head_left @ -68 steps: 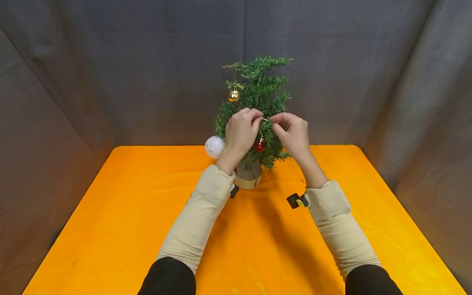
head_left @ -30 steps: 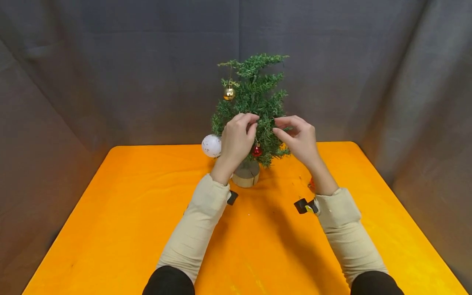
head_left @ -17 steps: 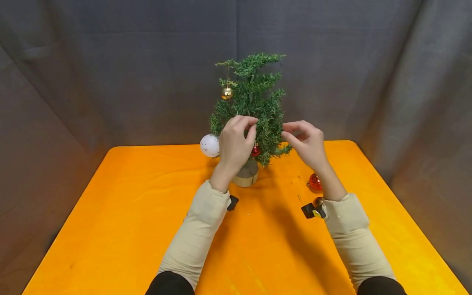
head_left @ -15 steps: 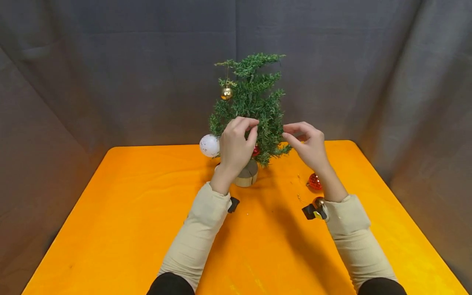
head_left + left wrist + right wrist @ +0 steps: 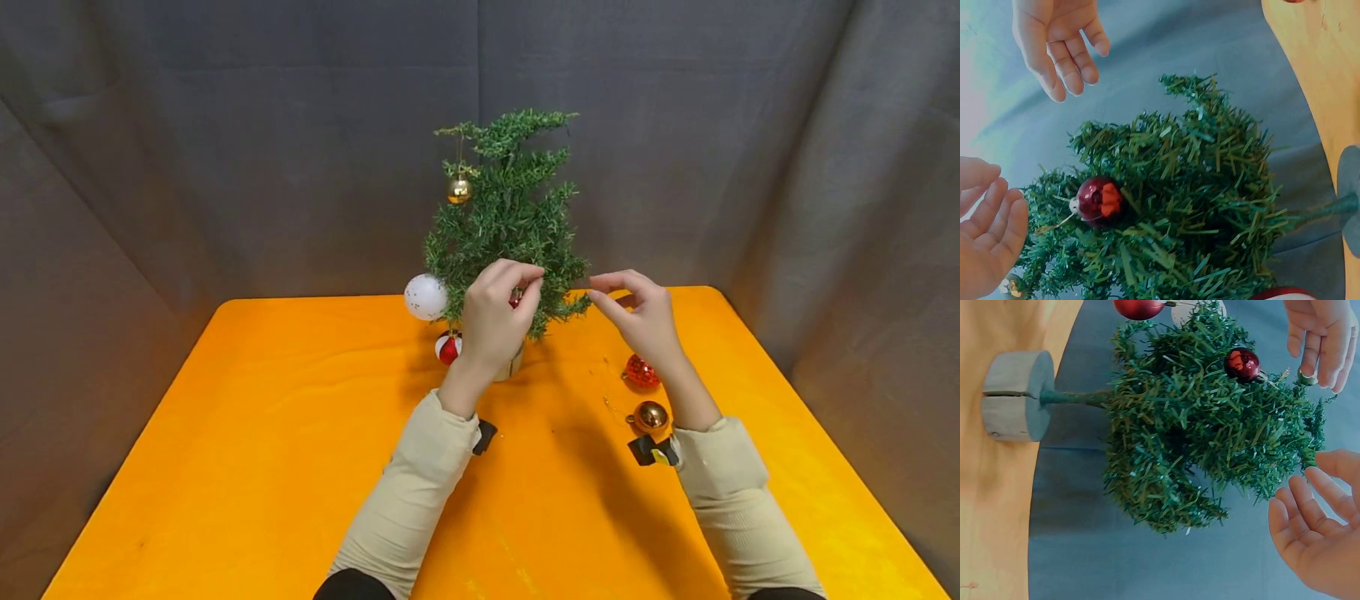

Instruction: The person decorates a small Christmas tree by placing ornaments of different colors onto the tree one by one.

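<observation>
A small artificial Christmas tree point(image 5: 517, 217) stands at the back of the table. On its front hangs a shiny dark red bauble point(image 5: 1100, 201) by a gold loop; in the head view my left hand point(image 5: 495, 321) partly covers this bauble. The left hand hovers before the branches, fingers loosely bent and holding nothing, as the left wrist view shows. Beside the tree's right-hand branches is my right hand point(image 5: 643, 317), its thumb and fingers apart with nothing between them. A gold bauble point(image 5: 460, 189) hangs upper left, a white speckled ball point(image 5: 426, 297) lower left.
Below the white ball is a red and white bauble point(image 5: 448, 348). A red bauble point(image 5: 641, 372) and a copper bauble point(image 5: 651, 416) lie on the orange tabletop point(image 5: 285, 433) near my right wrist. The tree's wooden base point(image 5: 1017, 395) shows a crack. Grey curtains surround the table.
Earlier both hands pinched at a thin light strand on the tree's front. The fingers have since come off it; the right hand moved right and both hands came lower, uncovering the table baubles.
</observation>
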Tool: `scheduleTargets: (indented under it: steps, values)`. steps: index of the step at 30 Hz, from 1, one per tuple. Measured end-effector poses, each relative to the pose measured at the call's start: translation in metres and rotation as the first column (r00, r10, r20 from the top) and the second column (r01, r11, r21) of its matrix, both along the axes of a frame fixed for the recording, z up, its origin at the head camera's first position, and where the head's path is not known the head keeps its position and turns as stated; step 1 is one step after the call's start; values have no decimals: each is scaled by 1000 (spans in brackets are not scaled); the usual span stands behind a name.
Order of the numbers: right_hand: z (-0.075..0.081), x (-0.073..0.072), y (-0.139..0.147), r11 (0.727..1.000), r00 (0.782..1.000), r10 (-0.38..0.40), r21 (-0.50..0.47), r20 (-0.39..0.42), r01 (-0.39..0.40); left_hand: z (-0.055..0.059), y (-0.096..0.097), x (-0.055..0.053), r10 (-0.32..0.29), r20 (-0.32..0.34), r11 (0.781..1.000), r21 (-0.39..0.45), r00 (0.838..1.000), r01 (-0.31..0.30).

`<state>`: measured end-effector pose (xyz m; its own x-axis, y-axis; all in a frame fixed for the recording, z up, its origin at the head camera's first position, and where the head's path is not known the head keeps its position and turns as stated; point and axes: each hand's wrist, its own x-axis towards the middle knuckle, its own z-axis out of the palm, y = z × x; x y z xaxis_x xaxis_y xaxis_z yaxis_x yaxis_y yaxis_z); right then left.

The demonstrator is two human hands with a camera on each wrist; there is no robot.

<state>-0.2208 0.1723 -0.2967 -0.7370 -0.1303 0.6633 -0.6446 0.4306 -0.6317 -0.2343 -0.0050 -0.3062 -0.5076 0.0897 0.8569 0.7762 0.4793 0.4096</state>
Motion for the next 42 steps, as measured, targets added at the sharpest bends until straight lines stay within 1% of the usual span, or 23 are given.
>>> scheduleTargets:
  steps: [4,11,16,22,25,31,34,37,42]
  values:
    - [-3,3,3,1000,1000,-14,5,17,14,-2,4,2,-17,17,1000,-9,1000,18]
    - [-8,8,10,999,998,-36,17,60,35,-10,13,5,-6,81,996,-89,997,13]
    - [-21,4,21,999,997,-40,7,66,40,-15,17,5,-4,109,995,-96,994,14]
    - [-47,-8,40,999,993,-50,12,109,49,-20,21,4,-13,133,998,-52,991,21]
    - [-54,-9,45,998,990,-61,27,129,58,-22,23,3,-32,150,999,-18,988,35]
    - [-60,-7,51,997,983,-70,45,169,64,-25,27,1,-70,202,996,72,977,56]
    - [-61,-6,53,996,980,-77,48,183,70,-27,29,-1,-80,220,993,99,972,60]
    - [-63,-5,54,996,979,-78,50,189,70,-29,32,-3,-79,232,992,116,969,53]
    - [-66,-6,56,997,976,-69,50,206,60,-31,36,-5,-44,247,992,129,968,12]
